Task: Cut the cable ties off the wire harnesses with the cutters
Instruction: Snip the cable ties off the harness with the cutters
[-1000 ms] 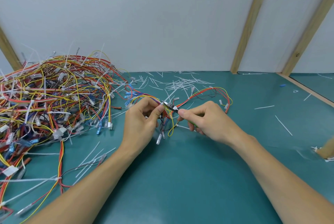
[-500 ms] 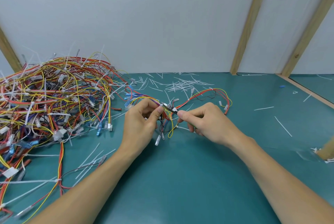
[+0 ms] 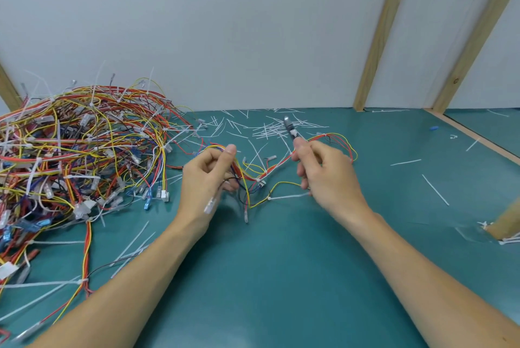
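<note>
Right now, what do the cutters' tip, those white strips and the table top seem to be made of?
The cutters show a shiny grey tip, so probably polished steel. The white strips are thin, stiff and matt, which suggests plastic, likely nylon ties. The table top is a smooth teal sheet with a soft sheen, perhaps a rubber or vinyl mat.

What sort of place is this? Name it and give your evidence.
Probably a workshop bench for harness rework: a big pile of wire harnesses, cut cable ties littering the teal mat, and cutters in the right hand.

Bare left hand (image 3: 206, 179), bare right hand (image 3: 327, 173), forearms unsleeved
</note>
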`<state>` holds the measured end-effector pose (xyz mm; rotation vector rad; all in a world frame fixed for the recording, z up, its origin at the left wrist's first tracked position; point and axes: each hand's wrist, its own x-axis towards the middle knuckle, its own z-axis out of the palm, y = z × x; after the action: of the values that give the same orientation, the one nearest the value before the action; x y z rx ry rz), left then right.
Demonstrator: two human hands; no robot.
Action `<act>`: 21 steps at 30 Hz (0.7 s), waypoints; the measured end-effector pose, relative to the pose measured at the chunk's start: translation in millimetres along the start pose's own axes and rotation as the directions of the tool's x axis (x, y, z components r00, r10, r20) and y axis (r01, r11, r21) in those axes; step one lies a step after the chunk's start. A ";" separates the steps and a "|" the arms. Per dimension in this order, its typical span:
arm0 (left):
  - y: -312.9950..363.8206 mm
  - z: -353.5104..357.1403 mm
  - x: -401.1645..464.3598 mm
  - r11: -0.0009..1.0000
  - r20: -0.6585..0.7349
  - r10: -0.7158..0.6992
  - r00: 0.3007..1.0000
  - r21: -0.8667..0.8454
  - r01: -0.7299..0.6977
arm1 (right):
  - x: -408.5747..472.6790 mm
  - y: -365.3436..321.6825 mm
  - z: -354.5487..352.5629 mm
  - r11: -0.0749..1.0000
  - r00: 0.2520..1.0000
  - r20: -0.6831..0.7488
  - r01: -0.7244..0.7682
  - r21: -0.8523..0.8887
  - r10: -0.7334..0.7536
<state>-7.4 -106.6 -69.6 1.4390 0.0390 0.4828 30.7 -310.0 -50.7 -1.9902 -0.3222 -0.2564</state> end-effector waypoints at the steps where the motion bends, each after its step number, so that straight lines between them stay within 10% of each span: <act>1: 0.1 -0.7 0.7 0.999 0.003 -0.035 0.999 -0.027 0.035 | 1.3 0.3 -1.4 1.000 0.999 -0.045 -0.007 0.020 0.008; 5: 0.7 -3.0 2.0 0.977 0.071 -0.183 0.981 -0.099 0.189 | 3.6 0.2 -5.8 0.990 0.991 -0.126 -0.030 0.141 0.048; 13: 12.7 -4.0 5.7 0.768 0.336 -0.332 0.882 -0.446 0.459 | -3.6 -9.2 -3.1 0.973 0.976 0.179 0.080 0.217 -0.120; 21: 8.6 -4.3 7.2 0.799 0.339 -0.404 0.849 -0.320 0.509 | -13.8 -12.2 7.9 0.984 0.923 0.343 0.151 0.094 -0.174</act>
<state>-4.7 -99.6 -60.1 1.0232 0.0789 -0.1053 13.8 -299.4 -48.2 -1.9413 -0.7176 0.0085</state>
